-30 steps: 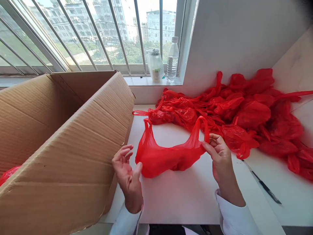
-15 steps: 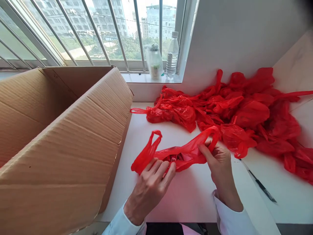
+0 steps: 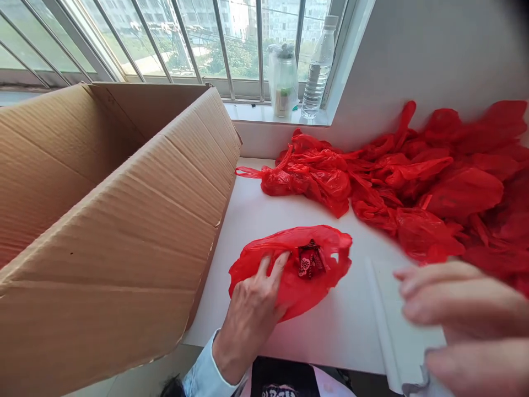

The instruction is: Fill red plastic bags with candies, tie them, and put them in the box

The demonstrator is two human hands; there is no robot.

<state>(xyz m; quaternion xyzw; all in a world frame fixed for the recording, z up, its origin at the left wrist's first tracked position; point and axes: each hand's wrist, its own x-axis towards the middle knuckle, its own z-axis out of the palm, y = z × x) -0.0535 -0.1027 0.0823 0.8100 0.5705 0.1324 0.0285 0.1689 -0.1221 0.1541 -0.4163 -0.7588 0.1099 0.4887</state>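
My left hand grips the near side of a red plastic bag, its fingers reaching into the mouth. The bag lies on the white table, mouth spread wide. Inside, a few small dark-red wrapped packets with pale print show. My right hand is off the bag, raised close to the camera at the lower right and blurred. Its fingers and thumb look apart, with nothing visible between them.
A large open cardboard box takes up the left side. A heap of red plastic bags lies along the wall. A water bottle and a clear bagged cup stand on the windowsill. White paper lies below my right hand.
My right hand has let go of the bag and come up to the right, nearer the camera. The bag now lies flatter and wider, showing more of the packets. The view has shifted.
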